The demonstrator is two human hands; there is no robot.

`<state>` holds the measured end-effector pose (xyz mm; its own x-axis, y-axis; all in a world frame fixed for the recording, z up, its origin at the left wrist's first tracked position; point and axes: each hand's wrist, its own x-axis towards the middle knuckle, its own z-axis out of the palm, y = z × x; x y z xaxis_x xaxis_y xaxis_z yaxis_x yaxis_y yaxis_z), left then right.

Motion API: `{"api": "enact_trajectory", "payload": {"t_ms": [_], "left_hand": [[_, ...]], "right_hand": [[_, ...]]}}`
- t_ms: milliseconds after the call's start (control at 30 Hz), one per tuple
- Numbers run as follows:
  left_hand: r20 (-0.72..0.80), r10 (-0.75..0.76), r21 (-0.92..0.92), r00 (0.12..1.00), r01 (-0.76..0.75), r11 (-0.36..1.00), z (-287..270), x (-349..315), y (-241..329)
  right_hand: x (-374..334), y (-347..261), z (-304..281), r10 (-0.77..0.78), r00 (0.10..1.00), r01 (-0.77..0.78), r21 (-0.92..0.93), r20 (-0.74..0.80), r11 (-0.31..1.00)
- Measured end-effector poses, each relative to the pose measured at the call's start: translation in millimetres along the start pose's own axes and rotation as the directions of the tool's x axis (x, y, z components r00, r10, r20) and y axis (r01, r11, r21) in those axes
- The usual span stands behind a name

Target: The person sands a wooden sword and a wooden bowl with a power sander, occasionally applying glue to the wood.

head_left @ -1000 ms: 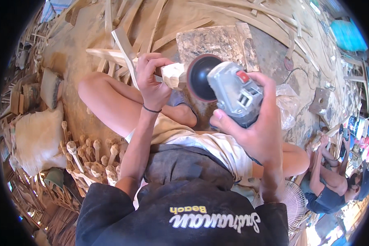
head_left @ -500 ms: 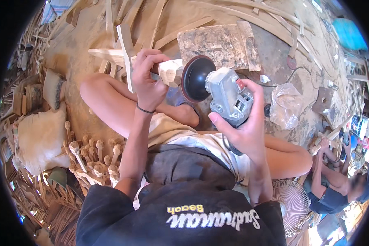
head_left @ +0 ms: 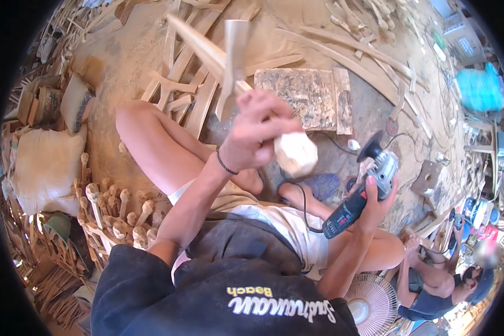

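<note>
My left hand (head_left: 260, 131) is closed round the shaft of a pale wooden piece with a faceted knob (head_left: 295, 155) at its near end. Beyond my fingers, a flat crosspiece (head_left: 233, 59) and a blurred tapering length (head_left: 199, 45) extend toward the far left. On the right, my right hand (head_left: 379, 203) grips an angle grinder (head_left: 350, 213) around its head, the dark body slanting toward my lap. Its round sanding disc (head_left: 371, 145) is apart from the wood and tilted away from it.
A worn wooden block (head_left: 297, 98) lies in front of my feet, with long wooden strips beyond it. Several knobbed pieces (head_left: 120, 213) stand at my left. A fan (head_left: 369, 305) and another seated person (head_left: 437, 285) are at the right. The grinder's cord (head_left: 307, 210) loops by my foot.
The grinder has moved right, off the wooden knob, and turned so its body shows. My left hand has swung the wooden piece rightward, its knob now facing me.
</note>
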<state>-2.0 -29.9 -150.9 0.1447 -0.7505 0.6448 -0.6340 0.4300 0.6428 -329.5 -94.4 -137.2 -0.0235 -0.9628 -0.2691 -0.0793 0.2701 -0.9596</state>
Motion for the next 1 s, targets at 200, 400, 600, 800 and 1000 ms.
{"api": "enact_trajectory", "payload": {"t_ms": [200,400,600,800,1000], "left_hand": [[0.446,0.165,-0.248,0.88,-0.056,0.967,11.9,-17.0,-2.0],[0.735,0.238,-0.164,0.635,-0.174,0.971,54.2,-82.7,-63.7],[0.768,0.12,-0.109,0.629,-0.056,0.992,58.5,-107.8,-71.7],[0.287,-0.37,0.243,0.884,0.306,0.92,107.6,-19.0,-164.9],[0.255,-0.824,0.504,0.505,0.658,0.559,187.1,45.7,-260.8]], "right_hand": [[12.2,2.9,-29.8,-0.042,0.993,0.044,0.015,-0.107,0.999],[13.2,10.8,-30.8,-0.049,0.989,0.056,0.045,-0.143,0.997],[7.2,6.7,-26.2,-0.024,0.996,0.029,0.055,-0.09,0.998],[11.0,7.2,-33.4,-0.024,0.991,0.023,-0.012,-0.128,1.0],[7.3,13.3,-39.9,-0.032,0.989,0.026,-0.046,-0.142,0.999]]}}
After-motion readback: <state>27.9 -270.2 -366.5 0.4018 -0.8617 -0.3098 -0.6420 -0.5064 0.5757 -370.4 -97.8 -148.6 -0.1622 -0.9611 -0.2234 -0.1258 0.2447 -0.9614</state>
